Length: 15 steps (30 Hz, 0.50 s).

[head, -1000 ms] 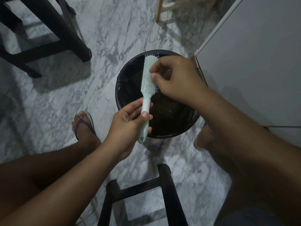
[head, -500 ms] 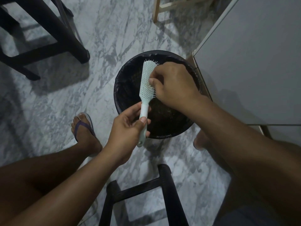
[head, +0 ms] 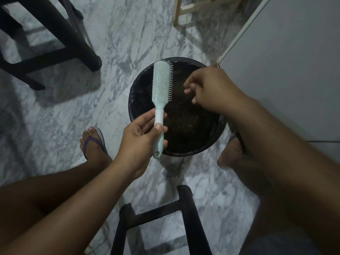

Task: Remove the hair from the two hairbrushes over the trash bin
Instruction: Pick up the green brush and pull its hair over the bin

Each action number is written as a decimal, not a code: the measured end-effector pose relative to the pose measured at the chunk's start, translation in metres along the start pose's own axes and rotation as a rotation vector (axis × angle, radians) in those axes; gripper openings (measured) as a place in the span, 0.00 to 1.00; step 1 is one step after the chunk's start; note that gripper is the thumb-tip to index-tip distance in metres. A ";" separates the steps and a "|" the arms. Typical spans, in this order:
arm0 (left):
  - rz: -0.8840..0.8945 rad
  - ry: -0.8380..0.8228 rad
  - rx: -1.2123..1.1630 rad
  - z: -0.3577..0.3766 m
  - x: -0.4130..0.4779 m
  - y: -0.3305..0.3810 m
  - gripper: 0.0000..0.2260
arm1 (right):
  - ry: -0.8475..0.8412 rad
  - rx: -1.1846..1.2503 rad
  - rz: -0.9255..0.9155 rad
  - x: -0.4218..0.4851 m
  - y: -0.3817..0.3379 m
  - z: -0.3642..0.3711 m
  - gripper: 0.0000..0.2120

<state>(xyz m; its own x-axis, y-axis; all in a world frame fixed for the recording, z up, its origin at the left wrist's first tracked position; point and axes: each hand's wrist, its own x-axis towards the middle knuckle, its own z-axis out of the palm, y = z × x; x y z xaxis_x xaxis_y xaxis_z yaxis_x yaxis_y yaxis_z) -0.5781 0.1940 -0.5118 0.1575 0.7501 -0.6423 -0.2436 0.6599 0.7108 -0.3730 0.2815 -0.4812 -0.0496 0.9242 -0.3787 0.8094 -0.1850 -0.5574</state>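
Head view: the left hand [head: 141, 140] grips the hairbrush [head: 161, 83] by its handle, bristles turned sideways above the trash bin [head: 131, 107], likely so pulled hair drops in. The right hand [head: 207, 89] hovers beside the bristles, fingers curled; whether they pinch hair I cannot tell.

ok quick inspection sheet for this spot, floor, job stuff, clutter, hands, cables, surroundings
surface: grey-veined marble floor, no spill seen
job's things: mint hairbrush held over the black lined trash bin; second brush not in view
clutter: nothing seen
grippers: left hand grips the brush handle; right hand over the bin, clear of the bristles, fingers curled; whether it holds hair cannot be told
cables: possibly a pale cord near the bottom edge
surroundings: black stool, second black stool, wooden leg, white cabinet
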 end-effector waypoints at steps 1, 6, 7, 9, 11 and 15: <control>-0.004 0.003 -0.001 0.000 0.000 -0.001 0.18 | 0.082 -0.017 -0.067 -0.001 -0.001 0.004 0.09; -0.022 0.004 -0.002 0.004 -0.001 -0.003 0.18 | 0.194 0.045 -0.280 -0.004 -0.017 0.014 0.08; -0.022 0.003 0.013 0.004 -0.001 -0.004 0.18 | 0.168 0.023 -0.283 -0.004 -0.017 0.017 0.08; -0.013 0.006 0.053 0.004 -0.001 -0.006 0.19 | 0.129 -0.008 -0.281 -0.004 -0.016 0.022 0.10; 0.017 0.015 0.103 0.002 -0.001 -0.006 0.20 | 0.105 -0.042 -0.278 -0.004 -0.019 0.023 0.13; 0.087 0.020 0.206 0.003 -0.004 -0.006 0.20 | 0.149 -0.121 -0.264 -0.004 -0.024 0.022 0.10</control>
<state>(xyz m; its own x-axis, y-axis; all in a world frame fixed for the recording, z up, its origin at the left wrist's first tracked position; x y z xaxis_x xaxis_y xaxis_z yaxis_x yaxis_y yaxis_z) -0.5747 0.1871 -0.5125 0.1251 0.8048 -0.5803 -0.0543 0.5895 0.8059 -0.4051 0.2748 -0.4826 -0.1884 0.9753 -0.1152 0.8441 0.1009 -0.5266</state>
